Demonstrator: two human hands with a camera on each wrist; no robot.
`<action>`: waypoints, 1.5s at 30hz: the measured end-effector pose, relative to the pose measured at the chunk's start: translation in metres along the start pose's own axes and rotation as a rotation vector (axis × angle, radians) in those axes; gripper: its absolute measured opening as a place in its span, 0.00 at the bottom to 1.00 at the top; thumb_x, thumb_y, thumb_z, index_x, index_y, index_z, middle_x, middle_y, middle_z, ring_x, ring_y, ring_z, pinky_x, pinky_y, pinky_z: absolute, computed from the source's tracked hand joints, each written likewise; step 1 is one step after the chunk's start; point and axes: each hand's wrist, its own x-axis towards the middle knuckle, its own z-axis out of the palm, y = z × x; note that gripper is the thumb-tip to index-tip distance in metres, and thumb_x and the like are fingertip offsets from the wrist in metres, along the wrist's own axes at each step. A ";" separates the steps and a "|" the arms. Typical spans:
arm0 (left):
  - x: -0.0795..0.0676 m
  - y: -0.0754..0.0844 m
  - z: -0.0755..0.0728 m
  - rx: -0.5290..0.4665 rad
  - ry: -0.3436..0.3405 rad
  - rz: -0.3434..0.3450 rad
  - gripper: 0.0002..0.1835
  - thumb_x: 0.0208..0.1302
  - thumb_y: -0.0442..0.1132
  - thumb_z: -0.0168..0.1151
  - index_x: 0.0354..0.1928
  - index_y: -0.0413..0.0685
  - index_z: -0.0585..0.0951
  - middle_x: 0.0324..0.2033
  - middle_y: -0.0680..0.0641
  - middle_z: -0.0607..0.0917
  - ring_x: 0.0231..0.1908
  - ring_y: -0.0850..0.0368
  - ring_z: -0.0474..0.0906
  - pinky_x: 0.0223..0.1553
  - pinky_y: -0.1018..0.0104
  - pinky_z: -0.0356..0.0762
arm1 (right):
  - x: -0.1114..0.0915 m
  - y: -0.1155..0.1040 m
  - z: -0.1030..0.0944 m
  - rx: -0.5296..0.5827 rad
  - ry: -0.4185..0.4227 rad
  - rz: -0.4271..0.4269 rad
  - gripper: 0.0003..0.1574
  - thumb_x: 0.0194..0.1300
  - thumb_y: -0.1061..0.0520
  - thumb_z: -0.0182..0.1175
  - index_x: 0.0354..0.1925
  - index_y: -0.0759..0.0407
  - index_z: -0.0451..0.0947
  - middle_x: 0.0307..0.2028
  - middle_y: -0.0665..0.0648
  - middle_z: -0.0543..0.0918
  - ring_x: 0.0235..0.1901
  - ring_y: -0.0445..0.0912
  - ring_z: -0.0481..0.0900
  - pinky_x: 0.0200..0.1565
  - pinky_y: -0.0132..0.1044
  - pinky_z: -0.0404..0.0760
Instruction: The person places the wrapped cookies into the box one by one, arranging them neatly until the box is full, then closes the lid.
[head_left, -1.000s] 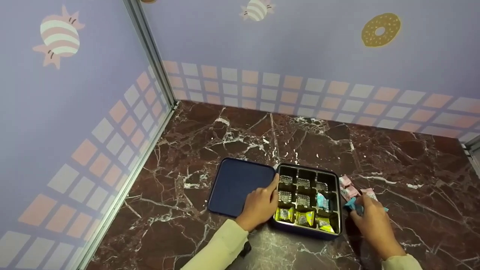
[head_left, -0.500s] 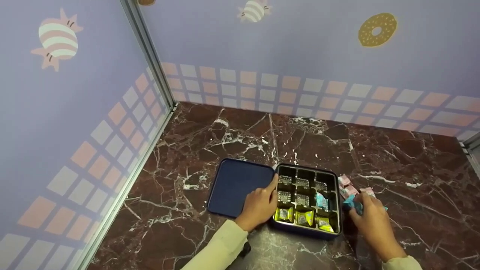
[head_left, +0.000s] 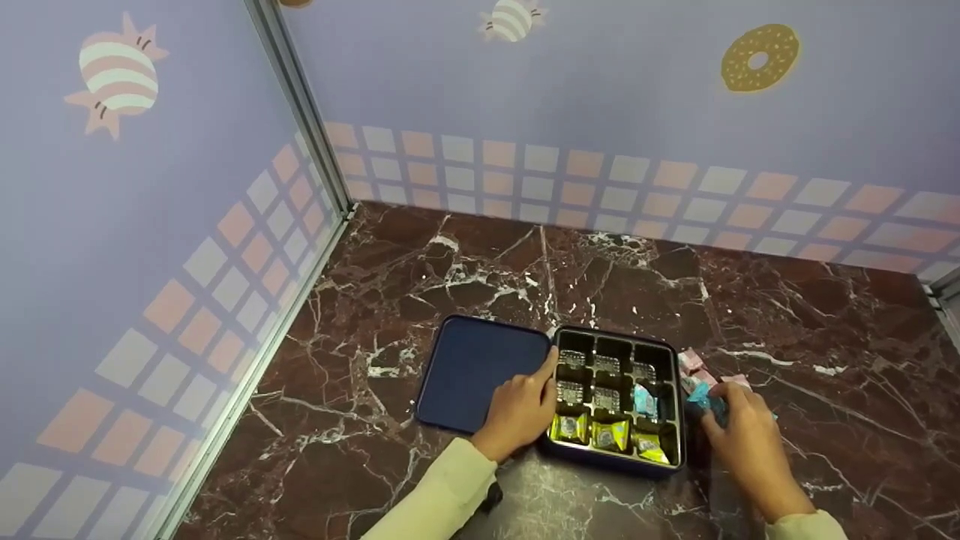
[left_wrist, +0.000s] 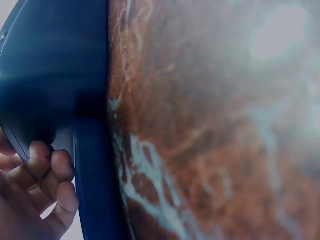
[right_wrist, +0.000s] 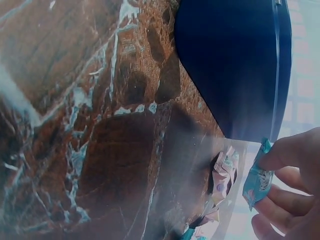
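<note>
My right hand point(head_left: 750, 442) pinches a blue-wrapped candy point(right_wrist: 258, 181) between thumb and fingers, just right of a dark blue tin point(head_left: 611, 461). The tin has a divided insert of square compartments. Yellow-wrapped candies point(head_left: 610, 434) fill its near row, and one blue candy point(head_left: 644, 402) lies in the right compartment of the middle row. My left hand point(head_left: 517, 414) rests against the tin's left side, its index finger stretched along the rim; the left wrist view shows its fingertips touching the wall. Pink-wrapped candies point(right_wrist: 223, 179) lie beside the tin, partly hidden by my right hand.
The tin's blue lid point(head_left: 476, 367) lies flat on the left, partly beneath my left hand. Everything stands on a dark red marbled tabletop point(head_left: 360, 450). Printed lilac walls point(head_left: 600, 97) border it at the back and left.
The blue candy in my right hand has shifted and turned slightly as the fingers move. The left hand, tin and lid stay where they were.
</note>
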 end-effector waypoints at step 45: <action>0.000 0.000 0.000 -0.002 -0.006 0.001 0.28 0.71 0.43 0.46 0.72 0.55 0.64 0.10 0.52 0.68 0.11 0.60 0.55 0.16 0.66 0.54 | 0.004 -0.019 -0.007 0.014 0.031 -0.123 0.20 0.41 0.73 0.69 0.35 0.66 0.76 0.33 0.66 0.81 0.37 0.62 0.79 0.39 0.55 0.75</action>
